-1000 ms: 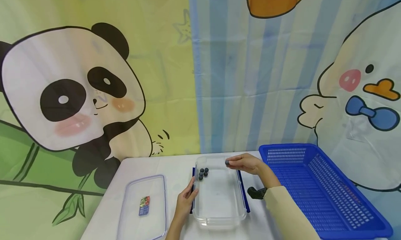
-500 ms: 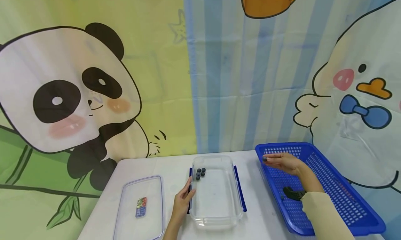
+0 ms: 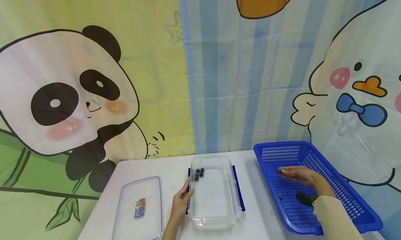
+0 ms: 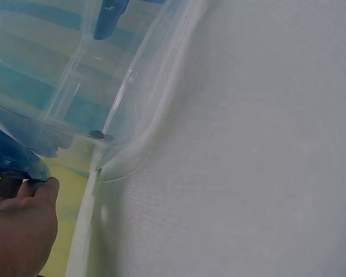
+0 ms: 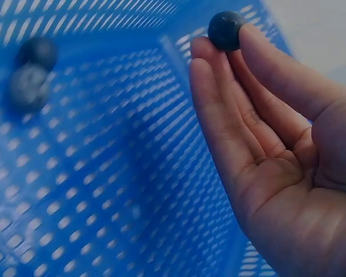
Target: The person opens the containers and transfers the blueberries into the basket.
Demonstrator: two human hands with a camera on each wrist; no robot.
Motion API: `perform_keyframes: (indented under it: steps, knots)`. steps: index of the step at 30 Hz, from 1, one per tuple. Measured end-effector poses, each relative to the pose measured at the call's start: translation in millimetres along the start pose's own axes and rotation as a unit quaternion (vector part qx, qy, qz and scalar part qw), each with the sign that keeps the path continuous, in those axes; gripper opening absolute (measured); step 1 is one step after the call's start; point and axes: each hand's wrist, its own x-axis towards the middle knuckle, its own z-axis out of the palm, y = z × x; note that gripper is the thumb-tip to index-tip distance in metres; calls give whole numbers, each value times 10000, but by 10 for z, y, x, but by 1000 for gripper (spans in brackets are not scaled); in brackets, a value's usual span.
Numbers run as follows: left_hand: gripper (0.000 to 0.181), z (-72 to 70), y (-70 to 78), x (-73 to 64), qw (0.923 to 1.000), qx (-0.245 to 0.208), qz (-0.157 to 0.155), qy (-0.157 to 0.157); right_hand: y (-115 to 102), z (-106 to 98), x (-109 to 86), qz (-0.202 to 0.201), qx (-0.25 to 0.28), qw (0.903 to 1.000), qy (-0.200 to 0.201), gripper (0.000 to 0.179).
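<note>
Right hand [image 3: 297, 175]: I find its grip pinching one small dark ball [image 5: 225, 31] between thumb and fingertips, palm turned inward.
Ball in hand: within the outline of the blue basket [image 3: 280, 153], held clear of the basket floor.
Basket contents: two loose balls [image 5: 29, 89], dark and dull, lying close together near the left side; whether they touch I cannot tell.
Left hand [image 3: 180, 201]: its grip holds the clear container [image 3: 216, 198] by the left side, thumb at the rim, fingers about the blue latch there.
Container contents: a cluster of five dark balls [image 3: 201, 174], bunched toward the far left.
Right-side latch [image 3: 238, 188]: blue, folded outward from the container wall.
Clear lid [image 3: 138, 224]: flat on the white surface [image 3: 175, 174], left of the container and apart from it, bearing a coloured sticker [image 3: 140, 208].
Right wrist: dark fitting [image 3: 305, 199] beside a pale sleeve [image 3: 336, 219].
Backdrop [image 3: 219, 94]: hung cloth, yellow-green and striped blue, printed with a panda [image 3: 86, 94] and a white bird [image 3: 360, 139].
</note>
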Motion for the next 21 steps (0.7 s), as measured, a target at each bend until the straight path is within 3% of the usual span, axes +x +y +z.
perform_keyframes:
  steps: [5,13,21]
  knots:
    - [49,-18,-169,40,9999,-78,51,77,177,-10,15,302,227,9991,-174,28]
    - [50,-23,-213,59,9997,-173,179,54,227,49,-3,775,490,9957,137,26]
    - [50,-28,-160,42,9998,-190,15,29,274,52,11,828,602,9947,83,26]
